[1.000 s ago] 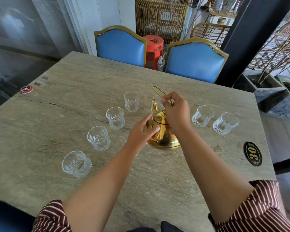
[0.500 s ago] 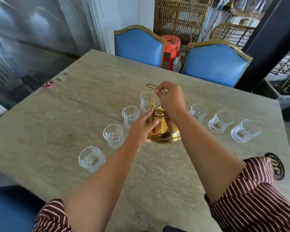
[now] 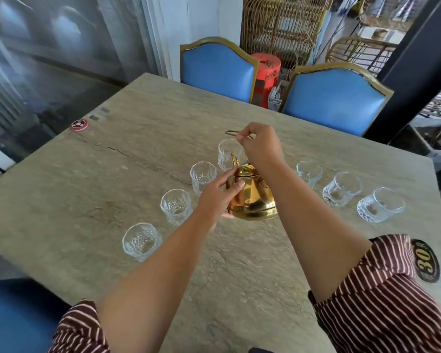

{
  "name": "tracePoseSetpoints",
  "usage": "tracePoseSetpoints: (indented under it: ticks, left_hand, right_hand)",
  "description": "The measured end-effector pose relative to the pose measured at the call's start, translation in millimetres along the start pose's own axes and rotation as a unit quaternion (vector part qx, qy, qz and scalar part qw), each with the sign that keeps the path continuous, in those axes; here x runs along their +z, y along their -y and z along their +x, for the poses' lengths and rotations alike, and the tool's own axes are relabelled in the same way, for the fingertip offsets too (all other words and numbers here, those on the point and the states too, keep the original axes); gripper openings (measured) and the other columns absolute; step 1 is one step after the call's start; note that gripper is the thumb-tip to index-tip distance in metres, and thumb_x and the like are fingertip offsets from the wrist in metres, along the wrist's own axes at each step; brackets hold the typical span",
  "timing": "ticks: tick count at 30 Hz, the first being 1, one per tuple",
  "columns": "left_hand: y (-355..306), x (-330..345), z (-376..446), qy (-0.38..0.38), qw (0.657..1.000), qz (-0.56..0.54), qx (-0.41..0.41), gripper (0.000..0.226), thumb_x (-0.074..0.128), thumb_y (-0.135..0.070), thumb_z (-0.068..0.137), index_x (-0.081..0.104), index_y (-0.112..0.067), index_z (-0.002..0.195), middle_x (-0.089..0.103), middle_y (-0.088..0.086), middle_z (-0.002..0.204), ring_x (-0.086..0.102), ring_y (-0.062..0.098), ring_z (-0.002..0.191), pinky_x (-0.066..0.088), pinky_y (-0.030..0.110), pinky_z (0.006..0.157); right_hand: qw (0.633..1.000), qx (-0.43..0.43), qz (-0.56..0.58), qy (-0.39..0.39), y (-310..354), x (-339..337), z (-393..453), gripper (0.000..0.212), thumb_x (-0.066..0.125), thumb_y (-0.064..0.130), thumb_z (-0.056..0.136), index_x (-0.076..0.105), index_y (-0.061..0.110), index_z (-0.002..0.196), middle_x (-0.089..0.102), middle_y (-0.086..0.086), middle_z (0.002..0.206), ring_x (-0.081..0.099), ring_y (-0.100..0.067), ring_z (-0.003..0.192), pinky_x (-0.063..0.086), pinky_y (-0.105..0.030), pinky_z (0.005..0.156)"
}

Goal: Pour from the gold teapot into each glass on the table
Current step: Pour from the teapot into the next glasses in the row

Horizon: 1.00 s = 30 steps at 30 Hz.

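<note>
Centre of the frame, the gold teapot (image 3: 252,197) is up off the stone table (image 3: 112,200), tilted with its spout aimed at the upper part of the frame. The right hand (image 3: 261,149) is closed around the thin wire handle (image 3: 231,133), fingers pinched tight, carrying the pot from above. The left hand (image 3: 218,194) is on the pot's left side, fingers loosely curled, thumb pressed against the shoulder and one fingertip up by the lid, with more fingers tucked under the base.

The spout tip sits right in front of the topmost cut-glass tumbler (image 3: 228,154), and whether it touches the rim is hard to tell. Down and to the left runs a diagonal line of three more glasses: one just beside the left hand (image 3: 203,175), one lower (image 3: 176,206), one at the lower left (image 3: 141,242). Right of the right forearm stand three more: the nearest (image 3: 309,173), the middle one (image 3: 341,189), the far right one (image 3: 381,205). No stream of liquid shows.

At the lower right edge a black oval table number plate (image 3: 425,261) reads 30. Two blue chairs (image 3: 217,70) stand beyond the table.
</note>
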<state>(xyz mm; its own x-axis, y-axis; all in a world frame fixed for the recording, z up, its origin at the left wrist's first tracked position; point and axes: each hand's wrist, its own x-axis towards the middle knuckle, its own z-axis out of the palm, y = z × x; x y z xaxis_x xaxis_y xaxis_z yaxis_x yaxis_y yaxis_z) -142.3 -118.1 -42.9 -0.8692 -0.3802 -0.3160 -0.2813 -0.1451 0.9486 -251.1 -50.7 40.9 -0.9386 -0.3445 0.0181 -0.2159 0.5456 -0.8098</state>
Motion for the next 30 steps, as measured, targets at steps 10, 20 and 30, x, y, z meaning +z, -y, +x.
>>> tracePoseSetpoints:
  ticks: [10,20,30]
  left_hand:
    - [3.8,2.9,7.7,-0.001,1.000,-0.021,-0.002,0.054,0.071,-0.031,0.091,0.053,-0.043,0.140,0.050,-0.004,0.148,0.061,0.003,0.093,0.060,0.060,0.075]
    - [1.7,4.4,6.6,0.001,0.999,-0.038,-0.009,0.054,0.072,-0.031,0.090,0.054,-0.043,0.140,0.045,-0.007,0.155,0.058,0.018,0.112,0.061,0.059,0.075]
    - [-0.6,6.6,4.2,-0.001,0.999,-0.039,-0.016,0.053,0.071,-0.030,0.091,0.055,-0.043,0.139,0.045,-0.006,0.154,0.058,0.021,0.115,0.061,0.059,0.075]
  right_hand:
    - [1.000,0.007,-0.019,0.012,-0.5,-2.4,8.0,0.007,0.059,0.020,0.093,0.065,0.019,0.089,0.063,0.001,0.086,0.053,-0.014,0.055,0.043,-0.024,0.050]
    - [1.000,-0.005,-0.028,0.011,0.8,-3.4,9.6,0.007,0.060,0.021,0.092,0.065,0.019,0.088,0.070,-0.003,0.101,0.054,-0.014,0.057,0.046,-0.027,0.053]
    - [0.999,-0.008,-0.042,0.012,1.1,-4.3,9.8,0.008,0.060,0.022,0.092,0.066,0.018,0.092,0.069,-0.003,0.101,0.059,-0.017,0.064,0.052,-0.032,0.059]
